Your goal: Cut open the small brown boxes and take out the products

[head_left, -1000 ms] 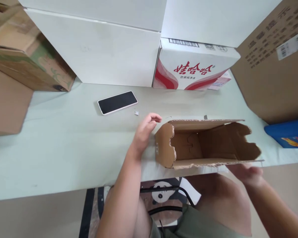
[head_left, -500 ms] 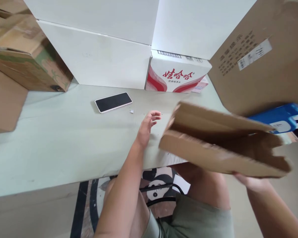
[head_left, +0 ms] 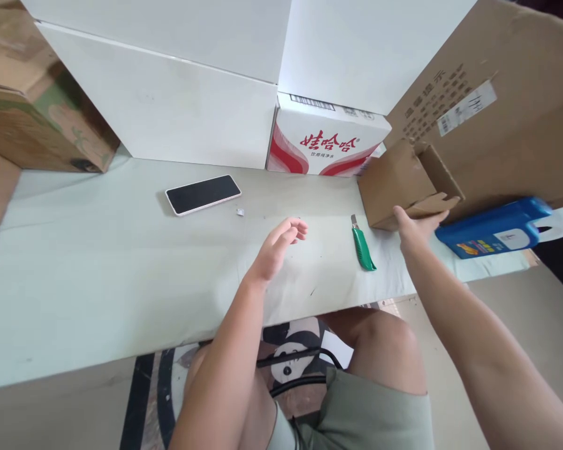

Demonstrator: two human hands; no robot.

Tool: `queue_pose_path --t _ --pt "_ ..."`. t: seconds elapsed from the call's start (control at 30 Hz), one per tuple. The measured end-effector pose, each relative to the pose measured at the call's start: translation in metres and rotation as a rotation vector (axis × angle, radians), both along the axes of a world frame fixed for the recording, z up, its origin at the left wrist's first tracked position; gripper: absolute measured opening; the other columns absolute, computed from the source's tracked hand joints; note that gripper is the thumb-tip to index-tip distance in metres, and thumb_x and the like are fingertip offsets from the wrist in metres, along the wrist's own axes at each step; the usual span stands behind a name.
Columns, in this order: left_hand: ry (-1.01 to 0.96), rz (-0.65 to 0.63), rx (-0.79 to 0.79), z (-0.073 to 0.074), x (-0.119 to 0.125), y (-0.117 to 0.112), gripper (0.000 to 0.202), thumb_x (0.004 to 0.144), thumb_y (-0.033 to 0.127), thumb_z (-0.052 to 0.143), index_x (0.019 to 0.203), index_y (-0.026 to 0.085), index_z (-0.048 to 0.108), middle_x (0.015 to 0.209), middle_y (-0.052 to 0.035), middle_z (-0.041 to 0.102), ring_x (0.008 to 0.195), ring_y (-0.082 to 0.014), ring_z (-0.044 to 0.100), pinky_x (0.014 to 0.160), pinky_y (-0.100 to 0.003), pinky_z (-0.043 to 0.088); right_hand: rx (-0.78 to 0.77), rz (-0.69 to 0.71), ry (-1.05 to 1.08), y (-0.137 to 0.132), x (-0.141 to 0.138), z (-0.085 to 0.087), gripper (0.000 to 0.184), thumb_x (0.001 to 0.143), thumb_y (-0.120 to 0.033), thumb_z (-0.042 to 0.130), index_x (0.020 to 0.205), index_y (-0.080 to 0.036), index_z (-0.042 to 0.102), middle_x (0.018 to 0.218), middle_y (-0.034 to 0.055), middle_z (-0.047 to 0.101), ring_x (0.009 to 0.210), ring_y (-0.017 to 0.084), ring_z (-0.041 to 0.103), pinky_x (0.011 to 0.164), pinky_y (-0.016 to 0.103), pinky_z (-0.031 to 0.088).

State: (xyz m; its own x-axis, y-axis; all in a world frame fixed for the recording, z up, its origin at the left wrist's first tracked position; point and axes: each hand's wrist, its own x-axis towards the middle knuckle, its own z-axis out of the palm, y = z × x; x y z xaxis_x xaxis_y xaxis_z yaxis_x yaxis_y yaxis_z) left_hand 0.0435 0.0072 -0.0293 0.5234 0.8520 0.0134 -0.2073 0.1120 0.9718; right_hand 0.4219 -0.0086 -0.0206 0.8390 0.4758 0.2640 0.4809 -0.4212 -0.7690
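Counter: pale green counter [head_left: 98,275], carrying every item listed below
Backdrop: large brown cardboard carton with a white label [head_left: 497,119] at far right; red-and-white printed carton [head_left: 326,140] behind centre
Box: small brown corrugated cardboard box [head_left: 396,181], resting at the right rear of the counter against the large carton, open flaps facing right
Bottle: flat blue plastic bottle [head_left: 495,228], lying just right of the box
Right hand: right hand [head_left: 415,225] reaches forward, palm against the box's near lower edge, fingers under a flap; contact seen, firm grip cannot be told
Left hand: left hand [head_left: 276,250] hovers mid-counter, fingers loosely curled, grasping nothing
Knife: green-handled utility knife [head_left: 362,247], between the hands, long axis running away from the person, nearer the right hand
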Motion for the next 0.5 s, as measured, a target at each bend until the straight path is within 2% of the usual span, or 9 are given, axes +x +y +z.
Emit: queue_pose_path --t 0.07,0.2,0.37,0.43,0.5 --pt "-0.005 -0.002 -0.003 -0.001 0.000 0.001 0.046 0.092 0.062 0.047 0.106 0.022 0.065 0.113 -0.0071 0.065 0.112 -0.0255 0.061 0.107 -0.043 0.041 -0.062 -0.033 -0.027 0.018 0.003 -0.001 0.134 0.072 -0.058 0.085 0.163 -0.006 0.001 0.171 0.0336 0.017 0.164 0.037 0.023 0.137 0.051 0.020" --pt "-0.017 0.004 -0.008 -0.004 0.002 0.005 0.045 0.094 0.062 0.047 0.104 0.022 0.065 0.112 -0.0066 0.065 0.110 -0.0250 0.060 0.106 -0.043 0.041 -0.111 -0.033 -0.063 0.047 0.015 0.000 0.138 0.071 -0.063 0.085 0.162 0.001 0.003 0.167 0.0395 0.020 0.163 0.041 0.024 0.135 0.051 0.026" --pt "0.015 0.015 -0.015 -0.007 0.000 0.006 0.045 0.095 0.062 0.048 0.105 0.022 0.065 0.112 -0.0071 0.065 0.111 -0.0254 0.060 0.107 -0.043 0.042 -0.144 -0.014 -0.127 0.081 0.042 -0.009 0.138 0.073 -0.069 0.082 0.163 -0.002 0.001 0.162 0.0435 0.024 0.159 0.045 0.030 0.129 0.056 0.031" --pt "0.015 0.021 -0.016 -0.008 -0.002 0.006 0.045 0.096 0.062 0.048 0.105 0.022 0.065 0.113 -0.0076 0.065 0.112 -0.0254 0.059 0.108 -0.042 0.043 -0.158 0.046 -0.202 0.098 0.053 -0.012 0.135 0.078 -0.067 0.079 0.163 -0.001 -0.003 0.159 0.0457 0.026 0.157 0.045 0.035 0.126 0.057 0.034" --pt "0.023 0.028 -0.012 -0.009 -0.004 0.007 0.045 0.096 0.062 0.048 0.105 0.021 0.064 0.112 -0.0080 0.064 0.112 -0.0254 0.059 0.108 -0.042 0.044 -0.181 0.208 -0.356 0.117 0.064 -0.013 0.122 0.089 -0.061 0.070 0.164 0.000 -0.005 0.155 0.0459 0.031 0.152 0.042 0.043 0.121 0.055 0.040"
